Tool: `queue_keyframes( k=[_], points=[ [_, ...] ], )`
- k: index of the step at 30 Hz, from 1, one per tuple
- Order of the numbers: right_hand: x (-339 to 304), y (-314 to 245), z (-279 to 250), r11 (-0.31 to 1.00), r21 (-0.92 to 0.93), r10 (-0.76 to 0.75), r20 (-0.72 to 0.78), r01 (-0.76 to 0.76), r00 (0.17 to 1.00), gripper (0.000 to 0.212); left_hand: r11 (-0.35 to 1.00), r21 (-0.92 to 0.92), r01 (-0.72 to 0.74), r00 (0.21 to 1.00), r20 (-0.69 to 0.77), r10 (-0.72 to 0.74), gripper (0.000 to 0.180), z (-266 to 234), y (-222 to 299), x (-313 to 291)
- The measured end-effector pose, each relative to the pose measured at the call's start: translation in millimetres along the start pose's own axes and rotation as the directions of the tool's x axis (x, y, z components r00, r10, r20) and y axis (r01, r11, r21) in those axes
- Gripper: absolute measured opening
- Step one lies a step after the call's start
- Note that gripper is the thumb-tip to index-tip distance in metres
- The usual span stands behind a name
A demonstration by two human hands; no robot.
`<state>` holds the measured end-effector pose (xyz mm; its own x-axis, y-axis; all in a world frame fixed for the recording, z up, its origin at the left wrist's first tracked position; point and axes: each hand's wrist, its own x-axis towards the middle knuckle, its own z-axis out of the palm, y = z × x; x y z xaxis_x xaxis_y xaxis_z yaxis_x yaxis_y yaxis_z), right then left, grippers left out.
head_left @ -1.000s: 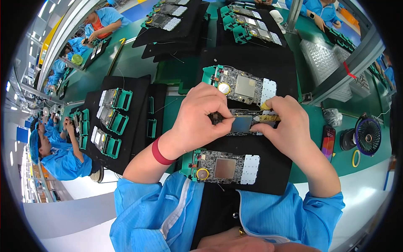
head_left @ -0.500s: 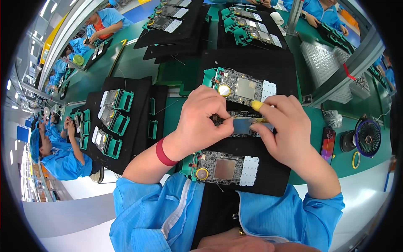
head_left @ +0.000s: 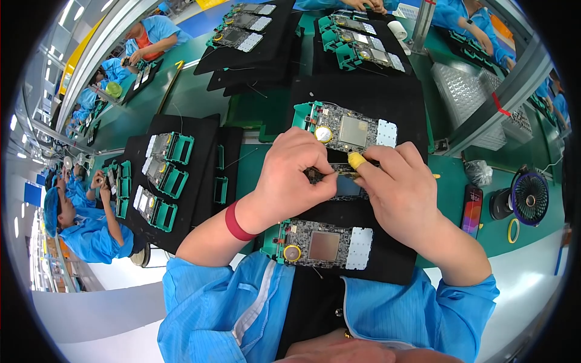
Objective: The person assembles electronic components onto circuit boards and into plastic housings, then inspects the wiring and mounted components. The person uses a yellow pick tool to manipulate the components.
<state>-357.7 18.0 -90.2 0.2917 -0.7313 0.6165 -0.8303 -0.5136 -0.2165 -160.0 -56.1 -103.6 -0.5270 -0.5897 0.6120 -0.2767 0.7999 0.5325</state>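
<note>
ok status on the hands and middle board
Left hand pinched over middle board, anything held unclear. Right hand covering its right end. Board between upper board and lower board. Hands partly blocking view.

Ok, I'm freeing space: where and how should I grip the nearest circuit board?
Pinch the nearest circuit board by its long edges, probably from above: it lies flat on the black mat, and small parts crowd its face.

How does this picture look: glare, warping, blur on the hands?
Head view, right: the table bends toward the black rim; head view, lower right: sheen on the white surface; head view, centre: left hand and right hand look fairly sharp.
</note>
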Motion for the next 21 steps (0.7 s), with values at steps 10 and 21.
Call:
queue_keyframes(
  k=[10,21],
  points=[
    [5.0,4.5,14.5,0.997,0.073,0.03,-0.002,-0.03,1.0,0.017,0.999,0.005,0.037,0.999,0.017,-0.037,0.02,4.0,0.2,-2.8],
    [-18.0,16.2,-29.5,0.989,0.088,0.122,0.001,-0.122,0.993,0.04,0.891,-0.126,0.437,0.894,-0.047,-0.445,0.023,-86.3,3.3,-61.6]
  ],
)
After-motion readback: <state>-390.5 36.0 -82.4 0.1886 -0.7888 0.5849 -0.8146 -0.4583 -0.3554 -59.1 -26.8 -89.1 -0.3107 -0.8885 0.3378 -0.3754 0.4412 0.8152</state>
